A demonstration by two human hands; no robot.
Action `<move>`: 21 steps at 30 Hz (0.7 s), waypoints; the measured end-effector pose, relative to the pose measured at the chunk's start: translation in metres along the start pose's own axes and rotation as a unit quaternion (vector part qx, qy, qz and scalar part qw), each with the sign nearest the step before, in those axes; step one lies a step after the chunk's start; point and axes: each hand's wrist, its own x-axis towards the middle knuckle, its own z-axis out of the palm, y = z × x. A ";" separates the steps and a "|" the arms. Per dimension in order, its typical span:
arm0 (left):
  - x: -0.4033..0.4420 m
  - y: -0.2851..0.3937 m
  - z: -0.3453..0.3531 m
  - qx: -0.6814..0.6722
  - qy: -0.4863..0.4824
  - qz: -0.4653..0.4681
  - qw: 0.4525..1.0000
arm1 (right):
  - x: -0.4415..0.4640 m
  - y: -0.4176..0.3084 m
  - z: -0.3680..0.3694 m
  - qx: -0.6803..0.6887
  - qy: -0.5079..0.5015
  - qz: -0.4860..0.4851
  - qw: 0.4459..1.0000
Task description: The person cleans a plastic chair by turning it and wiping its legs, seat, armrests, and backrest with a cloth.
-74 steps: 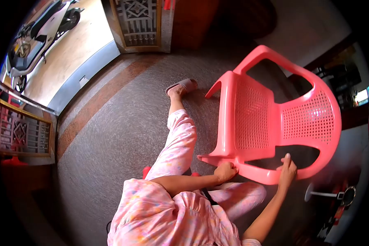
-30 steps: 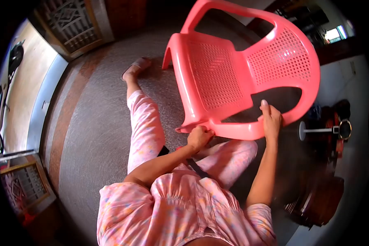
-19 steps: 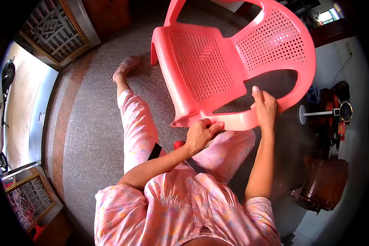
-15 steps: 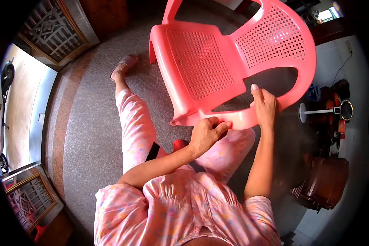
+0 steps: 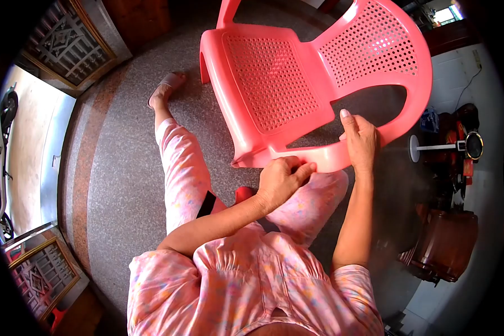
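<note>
A pink plastic armchair (image 5: 274,84) with a perforated seat and backrest fills the upper middle of the head view. Its near armrest (image 5: 325,157) runs across in front of my body. My left hand (image 5: 281,180) grips the front part of this armrest, fingers curled over its edge and partly hidden. Farther back on the same armrest, close to the backrest, my right hand (image 5: 362,141) is wrapped round it with the thumb pointing up. Part of the chair's far side lies outside the view.
Below the armrest my knee (image 5: 313,207) is close to the chair; my other leg (image 5: 182,162) stretches out over the grey speckled floor (image 5: 123,185). A doorway with a motorbike (image 5: 5,162) is at the left. Dark wooden furniture (image 5: 445,246) and a round-topped stand (image 5: 442,147) are at the right.
The chair sits slightly higher and farther left in view, along with small shifts of the surroundings. Both hands keep their places on the armrest.
</note>
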 end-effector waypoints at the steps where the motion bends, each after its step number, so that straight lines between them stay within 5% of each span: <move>1: -0.001 0.007 0.001 0.031 0.002 0.013 0.999 | 0.000 0.000 0.000 0.000 -0.001 -0.001 1.000; 21: 0.002 -0.017 0.005 -0.053 -0.041 -0.002 0.998 | 0.000 0.000 0.000 -0.019 0.004 -0.012 1.000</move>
